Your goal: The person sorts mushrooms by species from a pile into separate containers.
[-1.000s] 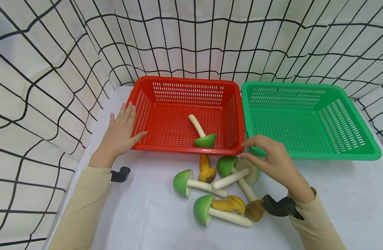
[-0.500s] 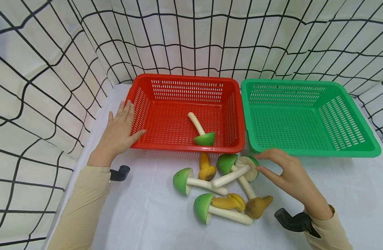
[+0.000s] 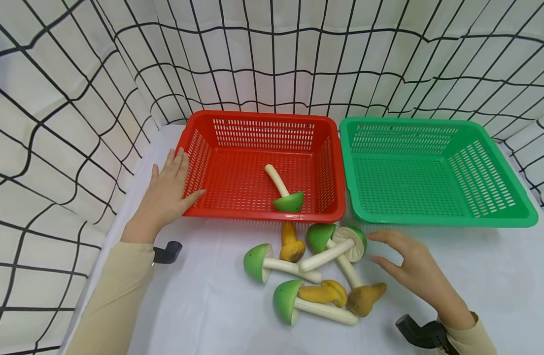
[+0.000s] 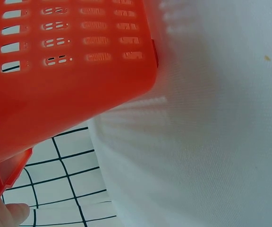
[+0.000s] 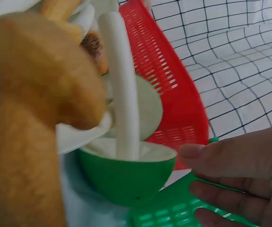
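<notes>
My left hand (image 3: 165, 197) rests on the left side of the red basket (image 3: 254, 215), fingers straight along its rim, thumb over the front corner. In the left wrist view, the thumb (image 4: 17, 213) shows just below the rim. Inside that basket lies one toy mushroom (image 3: 289, 202) with a green cap. My right hand (image 3: 416, 268) holds nothing; its thumb and forefinger are spread beside a green-capped mushroom (image 3: 355, 241) that lies across another one (image 3: 320, 237). The right wrist view shows my thumb (image 5: 192, 151) right at the edge of that mushroom's green cap (image 5: 126, 182).
The green basket (image 3: 445, 219) stands to the right of the red one. Two more green-capped mushrooms (image 3: 255, 264) lie on the white cloth, with several yellow-brown mushrooms (image 3: 292, 249) among them. A black-gridded curtain (image 3: 272, 54) rises behind and to the left.
My right hand has moved right and nearer me, away from the corner between the baskets. The mushroom beside it has turned a little, its cap's underside facing up more. My left hand stays put.
</notes>
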A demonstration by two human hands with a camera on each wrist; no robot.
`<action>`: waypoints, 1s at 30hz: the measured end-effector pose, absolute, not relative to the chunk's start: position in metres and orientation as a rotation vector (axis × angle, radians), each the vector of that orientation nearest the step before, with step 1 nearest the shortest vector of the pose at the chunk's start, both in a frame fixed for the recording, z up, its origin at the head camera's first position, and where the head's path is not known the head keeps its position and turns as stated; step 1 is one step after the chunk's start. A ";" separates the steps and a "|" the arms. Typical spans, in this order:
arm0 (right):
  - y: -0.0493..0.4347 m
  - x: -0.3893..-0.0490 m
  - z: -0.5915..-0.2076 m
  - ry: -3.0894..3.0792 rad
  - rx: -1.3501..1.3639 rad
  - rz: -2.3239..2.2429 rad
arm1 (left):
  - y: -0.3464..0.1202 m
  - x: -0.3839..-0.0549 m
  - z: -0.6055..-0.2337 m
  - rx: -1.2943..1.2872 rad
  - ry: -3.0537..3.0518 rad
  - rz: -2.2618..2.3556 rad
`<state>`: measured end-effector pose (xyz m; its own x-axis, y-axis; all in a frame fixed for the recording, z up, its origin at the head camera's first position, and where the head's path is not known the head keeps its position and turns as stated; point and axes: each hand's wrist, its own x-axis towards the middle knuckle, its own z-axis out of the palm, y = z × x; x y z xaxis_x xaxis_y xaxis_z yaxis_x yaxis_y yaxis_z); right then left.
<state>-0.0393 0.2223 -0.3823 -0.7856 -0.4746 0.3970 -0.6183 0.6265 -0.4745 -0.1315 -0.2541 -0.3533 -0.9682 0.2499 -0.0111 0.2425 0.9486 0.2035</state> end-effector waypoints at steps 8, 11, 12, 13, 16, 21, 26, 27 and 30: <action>0.224 -0.042 -0.406 -2.688 0.826 0.863 | -0.255 -0.130 -0.353 0.393 3.067 0.331; 0.224 -0.045 -0.414 -2.710 0.810 0.874 | -0.255 -0.130 -0.353 0.397 3.068 0.328; 0.224 -0.045 -0.416 -2.717 0.803 0.879 | -0.255 -0.130 -0.353 0.398 3.069 0.326; 0.223 -0.046 -0.417 -2.719 0.798 0.883 | -0.255 -0.130 -0.353 0.398 3.069 0.324; 0.222 -0.047 -0.421 -2.716 0.791 0.890 | -0.255 -0.130 -0.353 0.394 3.068 0.323; 0.220 -0.050 -0.422 -2.705 0.803 0.905 | -0.255 -0.130 -0.354 0.391 3.065 0.329; 0.220 -0.052 -0.423 -2.756 0.814 0.942 | -0.254 -0.131 -0.354 0.391 3.062 0.338; 0.220 -0.053 -0.423 -2.769 0.816 0.955 | -0.254 -0.130 -0.353 0.391 3.061 0.340; 0.220 -0.053 -0.423 -2.796 0.827 0.989 | -0.254 -0.130 -0.353 0.396 3.063 0.351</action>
